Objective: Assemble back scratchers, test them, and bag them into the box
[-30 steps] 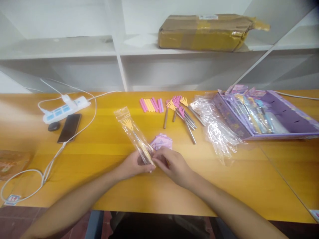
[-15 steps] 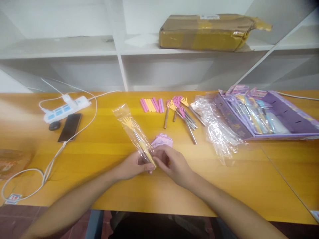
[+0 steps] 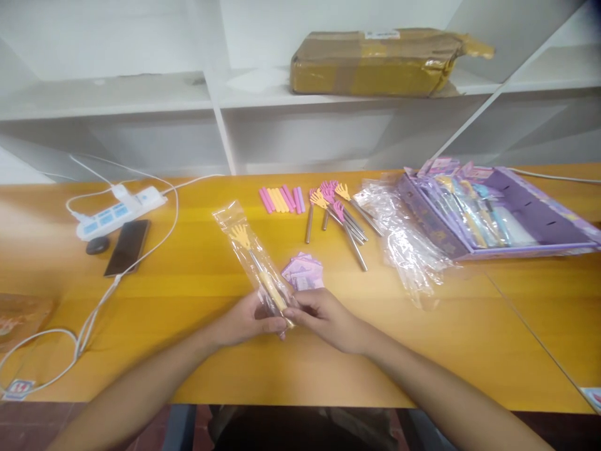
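Observation:
A clear plastic bag (image 3: pixel 228 217) holds a yellow hand-shaped scratcher (image 3: pixel 241 236) with a metal rod and a yellow handle. My left hand (image 3: pixel 251 321) is closed on the bag's lower end from the left. From the right, the fingers of my right hand (image 3: pixel 323 315) pinch the same end near the handle's tip. Small purple cards (image 3: pixel 304 269) lie just behind my right hand. Pink and yellow scratchers with metal rods (image 3: pixel 355 244) lie farther back, beside a row of pink, yellow and purple tubes (image 3: pixel 280 200).
Empty clear bags (image 3: pixel 408 250) lie right of the scratchers, next to a purple box (image 3: pixel 554 247) of bagged scratchers. At left are a power strip (image 3: pixel 119 216), a phone (image 3: pixel 126 247), a black round object (image 3: pixel 97 245) and white cables. A taped carton (image 3: pixel 370 66) rests on the shelf.
My right hand has shifted down and its fingers now press on the bag's lower end. More of the purple cards shows. The whole view has shifted slightly.

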`<state>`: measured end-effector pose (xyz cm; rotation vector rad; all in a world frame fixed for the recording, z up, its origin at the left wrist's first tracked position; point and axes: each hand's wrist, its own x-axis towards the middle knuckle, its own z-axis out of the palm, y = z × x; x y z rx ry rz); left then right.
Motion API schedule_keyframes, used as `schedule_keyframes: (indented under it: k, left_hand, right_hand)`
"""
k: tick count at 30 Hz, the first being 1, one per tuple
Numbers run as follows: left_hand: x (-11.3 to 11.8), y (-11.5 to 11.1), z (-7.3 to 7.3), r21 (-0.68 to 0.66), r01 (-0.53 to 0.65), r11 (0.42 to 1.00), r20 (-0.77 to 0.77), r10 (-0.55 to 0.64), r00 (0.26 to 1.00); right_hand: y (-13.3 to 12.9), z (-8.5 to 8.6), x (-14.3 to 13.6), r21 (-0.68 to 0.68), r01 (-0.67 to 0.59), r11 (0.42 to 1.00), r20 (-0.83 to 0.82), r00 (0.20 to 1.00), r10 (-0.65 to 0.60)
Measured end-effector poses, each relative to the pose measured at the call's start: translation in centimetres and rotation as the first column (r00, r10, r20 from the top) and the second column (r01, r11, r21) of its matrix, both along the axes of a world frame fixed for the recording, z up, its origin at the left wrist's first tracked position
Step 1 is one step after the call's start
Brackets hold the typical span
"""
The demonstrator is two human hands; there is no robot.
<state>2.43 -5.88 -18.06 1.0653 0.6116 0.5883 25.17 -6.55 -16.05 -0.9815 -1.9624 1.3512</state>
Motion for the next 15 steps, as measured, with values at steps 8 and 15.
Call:
schedule_keyframes:
  k: [8, 15]
  left_hand:
    - [-0.1, 0.2, 0.1, -0.05, 0.078, 0.996, -0.008, -0.078, 0.997]
    - [0.1, 0.7, 0.9, -0.045, 0.169, 0.985, 0.033, -0.168, 0.985]
  right_hand:
    - [-0.2, -0.2, 0.1, -0.369, -0.245, 0.896, -0.216, 0.961, 0.173]
    - [-0.1, -1.9, -0.3, -0.508, -0.348, 0.788, -0.391, 0.908, 0.15]
